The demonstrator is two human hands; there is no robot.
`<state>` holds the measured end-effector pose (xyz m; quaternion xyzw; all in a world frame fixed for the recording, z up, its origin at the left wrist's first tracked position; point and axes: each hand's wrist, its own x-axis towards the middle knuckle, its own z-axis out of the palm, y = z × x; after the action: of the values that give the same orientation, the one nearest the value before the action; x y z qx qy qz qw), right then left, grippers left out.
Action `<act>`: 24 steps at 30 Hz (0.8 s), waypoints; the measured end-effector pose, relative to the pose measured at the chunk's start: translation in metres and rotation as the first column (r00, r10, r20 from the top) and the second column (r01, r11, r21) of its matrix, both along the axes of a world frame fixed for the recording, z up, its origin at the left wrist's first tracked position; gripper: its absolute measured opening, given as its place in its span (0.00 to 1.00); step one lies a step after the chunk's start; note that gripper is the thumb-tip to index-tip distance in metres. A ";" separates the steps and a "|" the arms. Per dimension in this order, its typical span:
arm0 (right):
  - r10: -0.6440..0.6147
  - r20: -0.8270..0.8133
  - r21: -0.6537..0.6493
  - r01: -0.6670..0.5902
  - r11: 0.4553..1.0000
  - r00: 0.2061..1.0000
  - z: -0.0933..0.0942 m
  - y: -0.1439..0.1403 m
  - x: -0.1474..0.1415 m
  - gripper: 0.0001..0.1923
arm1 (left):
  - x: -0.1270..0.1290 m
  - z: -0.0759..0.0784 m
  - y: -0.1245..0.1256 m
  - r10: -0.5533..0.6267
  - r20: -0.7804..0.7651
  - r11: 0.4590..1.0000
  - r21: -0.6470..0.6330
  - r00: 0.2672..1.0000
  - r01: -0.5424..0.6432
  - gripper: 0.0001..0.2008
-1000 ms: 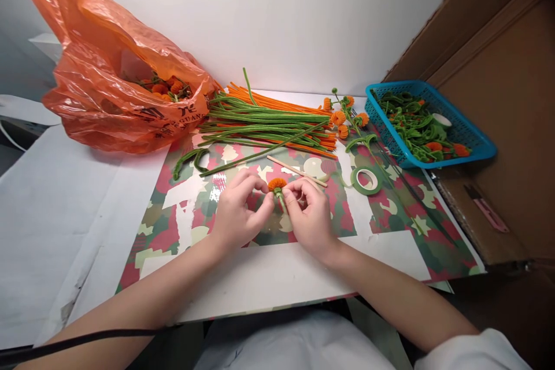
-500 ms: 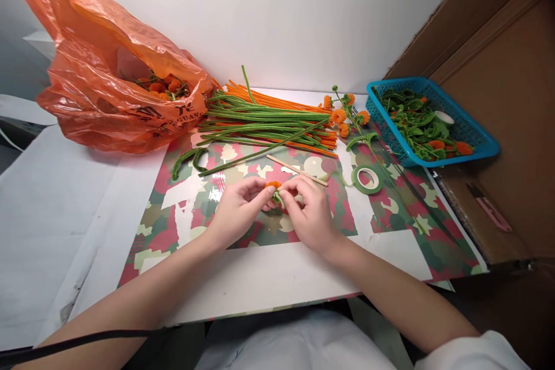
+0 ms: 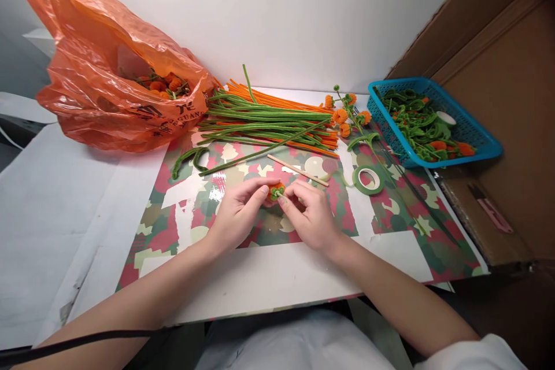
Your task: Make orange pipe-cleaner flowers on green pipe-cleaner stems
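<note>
Between my two hands is a small orange pipe-cleaner fruit [image 3: 273, 191] with a green leafy top and a short stem facing up toward me. My left hand [image 3: 237, 208] is closed around its left side, thumb on the near edge and fingers curled behind. Thumb and forefinger of my right hand [image 3: 311, 213] pinch the green stem. Just beyond the hands lies a thin wooden stick [image 3: 298, 170]. To the right stands a roll of green tape [image 3: 368, 180], its loose end trailing left.
Green pipe cleaners [image 3: 260, 113] and orange ones [image 3: 277, 99] lie in a pile behind. An orange plastic bag [image 3: 95, 98] stands left. Finished orange sprigs [image 3: 340, 116] lie beside a blue basket [image 3: 433, 84] of green pieces. A cutter [image 3: 492, 211] rests on cardboard at right.
The fruit has turned so its green top faces up more openly, and its orange body shows more. My left thumb has shifted back a little; the right hand keeps pinching the stem.
</note>
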<state>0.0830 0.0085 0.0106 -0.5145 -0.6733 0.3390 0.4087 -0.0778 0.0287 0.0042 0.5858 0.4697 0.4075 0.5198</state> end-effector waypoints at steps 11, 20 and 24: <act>-0.098 -0.165 -0.257 0.053 0.965 0.981 0.002 0.003 0.001 0.12 | 0.002 -0.001 -0.010 -0.022 -0.153 0.972 0.229 0.988 0.057 0.10; 0.020 -0.155 -0.251 -0.058 0.966 0.988 0.002 0.006 0.006 0.12 | 0.003 0.000 -0.002 -0.013 0.042 0.999 -0.029 0.999 0.014 0.13; 0.059 0.009 -0.014 -0.059 0.998 0.998 0.004 0.006 0.009 0.10 | -0.001 0.003 0.000 0.026 -0.034 0.992 0.120 0.999 -0.021 0.10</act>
<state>0.0925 0.0144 0.0142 -0.4988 -0.6877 0.3532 0.3917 -0.0785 0.0284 0.0075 0.6176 0.4605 0.4305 0.4702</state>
